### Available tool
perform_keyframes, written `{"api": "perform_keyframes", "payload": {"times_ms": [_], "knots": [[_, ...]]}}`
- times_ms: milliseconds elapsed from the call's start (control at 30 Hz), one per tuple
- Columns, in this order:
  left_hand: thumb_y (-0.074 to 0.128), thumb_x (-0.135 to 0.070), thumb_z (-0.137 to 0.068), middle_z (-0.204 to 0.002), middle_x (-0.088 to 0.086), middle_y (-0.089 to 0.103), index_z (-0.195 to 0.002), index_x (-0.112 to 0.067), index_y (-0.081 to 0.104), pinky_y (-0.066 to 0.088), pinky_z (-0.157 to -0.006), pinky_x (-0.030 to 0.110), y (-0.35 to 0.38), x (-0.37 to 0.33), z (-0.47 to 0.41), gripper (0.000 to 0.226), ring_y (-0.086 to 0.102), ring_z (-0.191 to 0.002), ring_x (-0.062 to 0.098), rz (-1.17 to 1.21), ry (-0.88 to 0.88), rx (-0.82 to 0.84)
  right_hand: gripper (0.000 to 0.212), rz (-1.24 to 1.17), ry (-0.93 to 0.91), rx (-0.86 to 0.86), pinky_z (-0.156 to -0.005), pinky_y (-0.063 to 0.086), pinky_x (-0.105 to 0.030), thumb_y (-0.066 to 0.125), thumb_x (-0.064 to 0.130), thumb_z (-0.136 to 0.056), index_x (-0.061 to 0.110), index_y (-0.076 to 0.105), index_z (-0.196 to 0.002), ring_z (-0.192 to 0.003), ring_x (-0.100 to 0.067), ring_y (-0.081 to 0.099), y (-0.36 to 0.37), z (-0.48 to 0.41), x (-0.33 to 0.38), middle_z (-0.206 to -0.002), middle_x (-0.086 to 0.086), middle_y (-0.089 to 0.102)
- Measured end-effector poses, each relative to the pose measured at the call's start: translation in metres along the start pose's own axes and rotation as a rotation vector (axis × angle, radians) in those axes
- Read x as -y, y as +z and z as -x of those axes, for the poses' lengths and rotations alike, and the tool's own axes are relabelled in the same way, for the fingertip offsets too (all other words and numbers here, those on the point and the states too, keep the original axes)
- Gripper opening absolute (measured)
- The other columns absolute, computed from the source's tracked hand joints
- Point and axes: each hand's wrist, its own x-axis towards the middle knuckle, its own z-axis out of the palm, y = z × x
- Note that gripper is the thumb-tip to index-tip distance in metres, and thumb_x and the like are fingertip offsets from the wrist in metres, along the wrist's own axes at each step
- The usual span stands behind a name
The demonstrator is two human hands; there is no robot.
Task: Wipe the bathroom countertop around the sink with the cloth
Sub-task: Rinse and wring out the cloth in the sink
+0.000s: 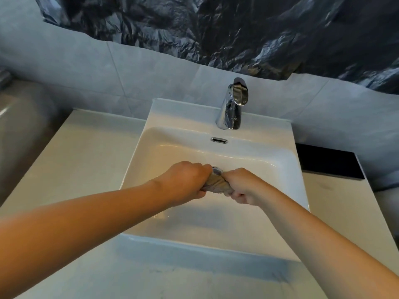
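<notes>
Item, cloth (218, 184): you are holding it bunched into a short twisted roll above the sink (138, 152) basin, just in front of the drain, clear of the counter. Item, left hand (185, 180): you are clenching its fingers around the left end of the roll. Item, right hand (244, 186): you are fisting it on the right end, knuckles turned down, so the two fists are nearly meeting. Item, faucet (234, 104): it is standing behind the basin with no water visibly running. Item, countertop (82, 152): it is lying bare on the left, along the front edge and in a narrower strip on the right, with the cloth touching none of it. Status, as a judgement: you are probably wringing the cloth out; whether this is preparation or a rinse partway through, you cannot tell, and no wiped area is showing, so the wiping around the basin is looking largely ahead of you
</notes>
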Motion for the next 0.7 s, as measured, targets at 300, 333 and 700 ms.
{"api": "perform_keyframes", "payload": {"times_ms": [300,333,700], "knots": [[0.063,-0.023,-0.088,-0.078,0.006,0.051,-0.103,-0.014,0.051,0.04,-0.061,0.027,-0.016,0.018,0.006,0.022,0.046,-0.067,0.018,1.18,-0.168,0.735,0.046,0.046,-0.846,-0.276,-0.078,0.049,-0.011,0.037,0.053,-0.092,0.03,0.047,-0.131,-0.112,-0.006,0.055,-0.004,0.03,-0.052,-0.127,0.014,0.053],[0.061,-0.021,-0.088,-0.077,0.004,0.049,-0.102,-0.015,0.05,0.038,-0.059,0.025,-0.018,0.018,0.006,0.019,0.044,-0.065,0.015,1.237,-0.141,0.813,0.045,0.038,-0.915,-0.31,-0.078,0.05,-0.012,0.04,0.048,-0.091,0.027,0.051,-0.129,-0.112,-0.007,0.056,-0.003,0.027,-0.055,-0.125,0.011,0.056],[0.06,-0.031,-0.088,-0.08,0.003,0.06,-0.091,-0.023,0.048,0.04,-0.059,0.022,-0.017,0.004,-0.004,0.014,0.054,-0.07,0.015,0.433,-0.055,0.414,0.054,-0.033,-0.533,-0.23,-0.05,0.04,-0.035,0.035,0.036,-0.098,0.007,0.053,-0.055,-0.05,-0.02,0.048,0.022,-0.005,-0.037,-0.052,-0.011,0.05]]}}
